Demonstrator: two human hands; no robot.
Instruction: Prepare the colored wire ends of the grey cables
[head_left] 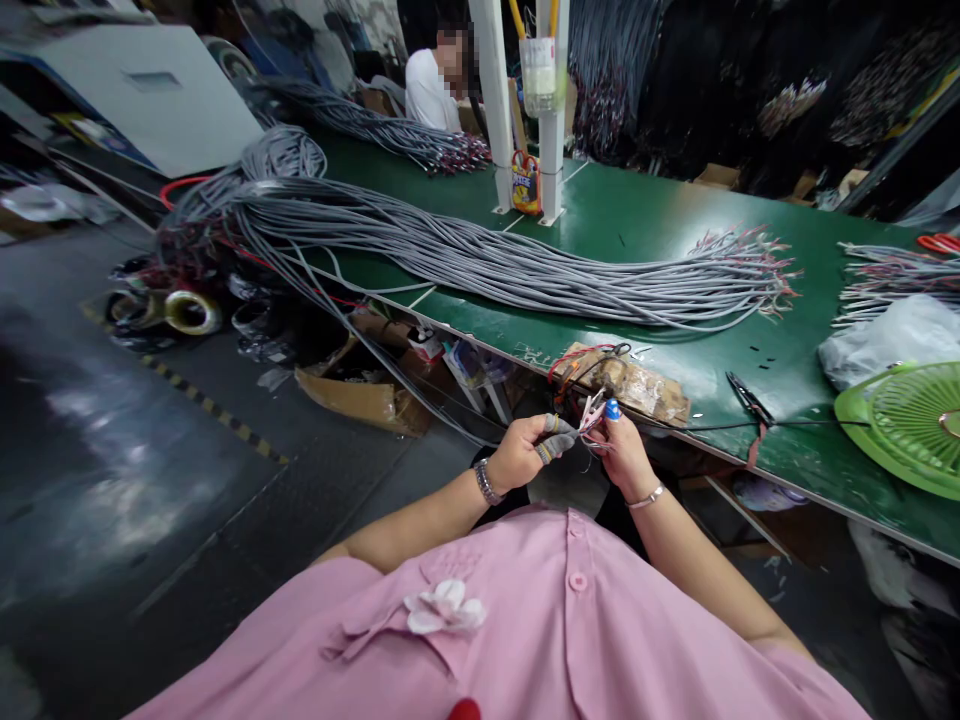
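Note:
My left hand (523, 452), with grey covers on the thumb and a finger, is closed round the end of a grey cable (457, 425) that runs back up to the bundle on the bench. Thin pink and white wires (591, 412) fan out of the cable's stripped end between my hands. My right hand (624, 452), with blue tape on the thumb tip, pinches some of these wires. Just beyond my hands, at the bench edge, sits a tape-covered wooden block (637, 388) with red and black leads on it.
A long bundle of grey cables (480, 250) lies along the green bench (637, 225). To the right are pliers (750, 400), a plastic bag (892, 340) and a green fan (915, 420). A white post (551, 150) rises from the bench. Behind it sits a person (431, 90).

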